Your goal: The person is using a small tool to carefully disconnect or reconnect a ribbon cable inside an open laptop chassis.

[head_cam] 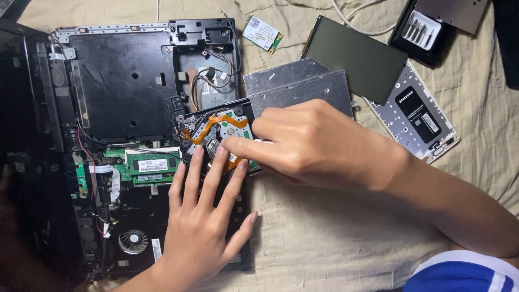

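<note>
Optical drive (227,132), cover off, lay on the opened laptop chassis (124,86); I saw the left hand (203,227) flat, fingers spread, tips touching it. Right hand (308,143) reached across, index finger extended onto its mechanism, holding nothing.

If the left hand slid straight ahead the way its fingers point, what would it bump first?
Probably the opened optical drive: the left hand points up the picture, its fingertips already at the drive's near edge by the orange ribbon cable. Depth is hard to judge.
</note>
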